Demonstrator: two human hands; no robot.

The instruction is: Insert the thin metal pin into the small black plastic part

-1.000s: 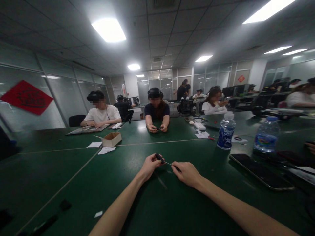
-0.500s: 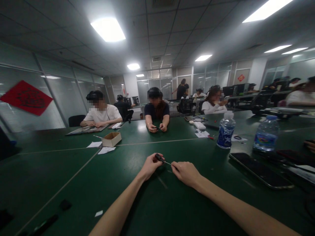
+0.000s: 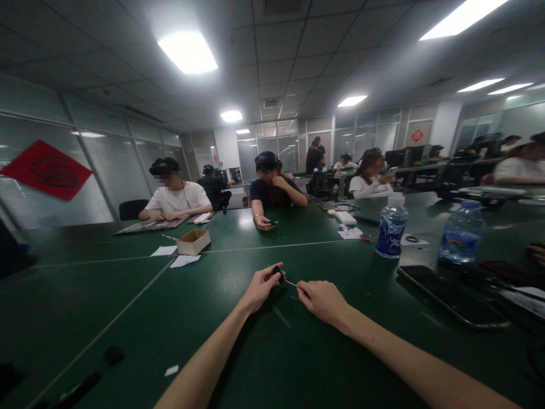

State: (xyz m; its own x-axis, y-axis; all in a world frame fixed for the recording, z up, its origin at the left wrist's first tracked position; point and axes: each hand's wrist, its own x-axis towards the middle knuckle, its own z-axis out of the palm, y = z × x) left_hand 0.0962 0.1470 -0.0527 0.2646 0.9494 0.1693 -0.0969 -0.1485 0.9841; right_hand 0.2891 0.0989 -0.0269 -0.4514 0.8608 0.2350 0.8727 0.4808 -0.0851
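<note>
Between the fingers and thumb of my left hand (image 3: 260, 289) is a small black block-like part (image 3: 279, 274); its exact kind is too small to make out. My right hand (image 3: 321, 298) is closed round the handle of a screwdriver (image 3: 291, 283), whose thin metal shaft points left at the black part. The shaft's tip meets or nearly meets that part; I cannot tell which. Both hands are low over the green table (image 3: 238, 352), and the screwdriver's handle is mostly hidden in my right fingers.
To the right lie a phone (image 3: 451, 296) and two water bottles, one with a white cap (image 3: 390, 227), one with a blue cap (image 3: 461, 233). An open cardboard box (image 3: 193, 242) sits ahead left beside paper slips (image 3: 185, 261). Across the table sits a co-worker (image 3: 272, 190).
The black part has turned slightly in my left fingers. My right hand stays nearly in place. Across the table, the co-worker has raised one hand toward the face.
</note>
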